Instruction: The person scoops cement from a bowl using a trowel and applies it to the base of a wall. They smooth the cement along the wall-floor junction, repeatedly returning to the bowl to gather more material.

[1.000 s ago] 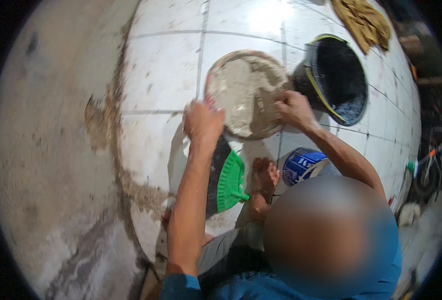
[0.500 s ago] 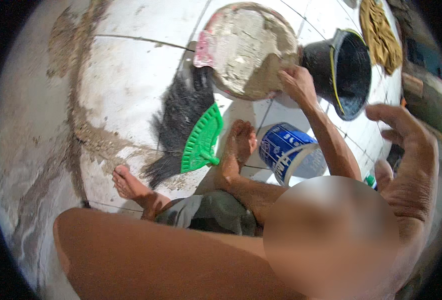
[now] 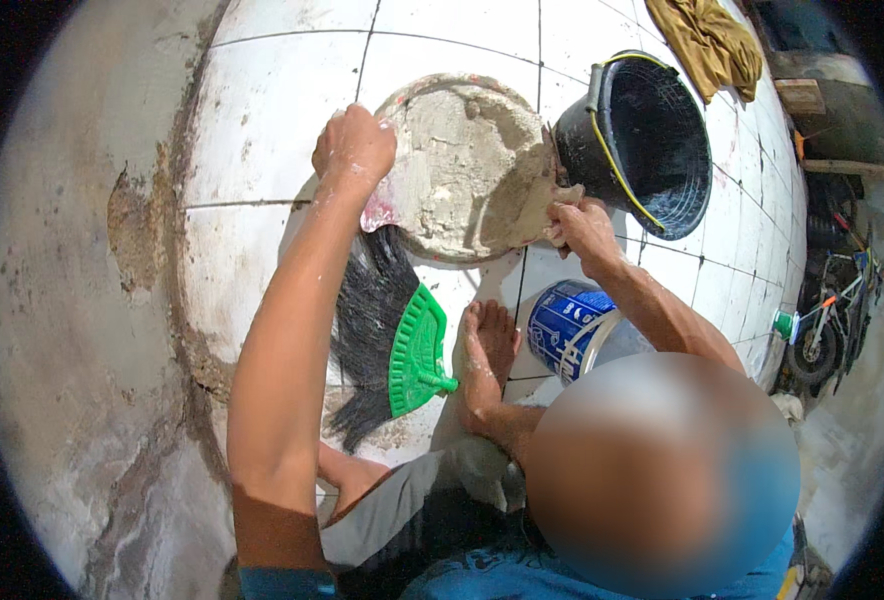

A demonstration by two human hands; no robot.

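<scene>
A round basin point(image 3: 472, 165) of wet grey-beige mortar rests on the white tiles, with a pink patch at its left rim. My left hand point(image 3: 355, 148) is closed at that rim, just above the pink patch; its fingertips are turned away. At the opposite side, my right hand point(image 3: 587, 235) grips the basin's mortar-caked edge, between a black bucket and a blue-and-white pail. Below the basin lies a broom head point(image 3: 417, 355) with a green plastic base and black bristles, close to my bare foot point(image 3: 490, 345).
The black bucket point(image 3: 652, 145) with a yellow-edged handle lies tipped right of the basin. Nearer me is the blue-and-white pail point(image 3: 567, 325). A brown cloth point(image 3: 707, 45) lies at the far right. A rough wall point(image 3: 92, 300) bounds the left; a motorbike point(image 3: 827, 320) stands right.
My left hand has come down from the right, close to the camera, to the basin's left rim. My right hand stays at the basin's right edge. The whole view has shifted.
</scene>
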